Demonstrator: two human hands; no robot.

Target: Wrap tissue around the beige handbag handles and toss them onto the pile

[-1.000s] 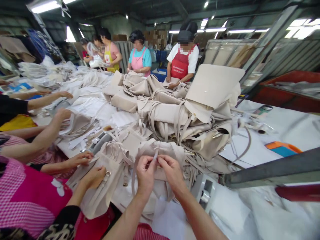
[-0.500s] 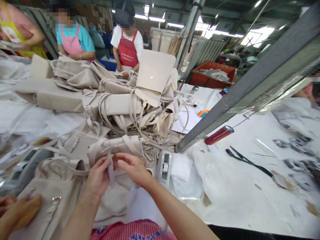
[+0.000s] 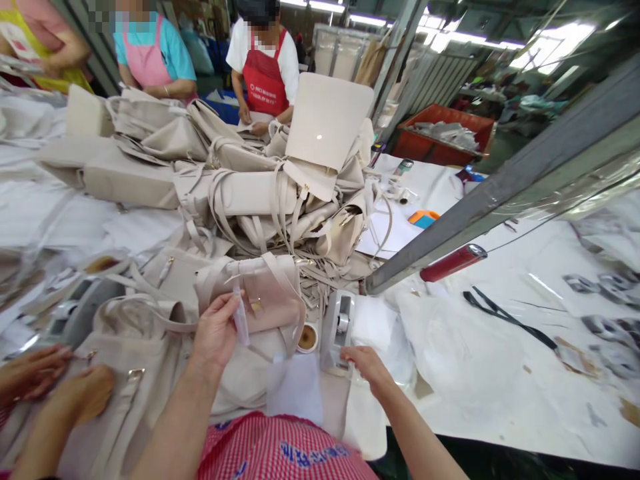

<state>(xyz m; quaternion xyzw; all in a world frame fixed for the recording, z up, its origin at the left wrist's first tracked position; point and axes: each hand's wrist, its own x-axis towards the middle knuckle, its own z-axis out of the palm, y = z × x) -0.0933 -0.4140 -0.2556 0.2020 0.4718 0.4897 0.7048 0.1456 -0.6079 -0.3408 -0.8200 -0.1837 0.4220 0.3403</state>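
Note:
My left hand (image 3: 216,328) is closed in a pinch on a translucent plastic strip (image 3: 242,323), which hangs down in front of a beige handbag (image 3: 277,300). The bag lies on its side with a small gold clasp on its front. My right hand (image 3: 369,365) is at the near end of a grey tape dispenser (image 3: 331,333), fingertips drawn together at its edge. Whether tape is between them is too small to tell. A round brown-centred roll (image 3: 307,338) lies between the bag and the dispenser.
Beige bags (image 3: 130,183) are heaped at the back. A slanted metal post (image 3: 450,207) crosses the right side, with a red cylinder (image 3: 453,262) beside it. At left, a co-worker's hands (image 3: 93,393) work on another bag. Black straps (image 3: 505,320) lie right.
My right hand has left the bag and moved right to the tape dispenser. My left hand still pinches the plastic strip. The bag's front and clasp are now exposed. The view has shifted.

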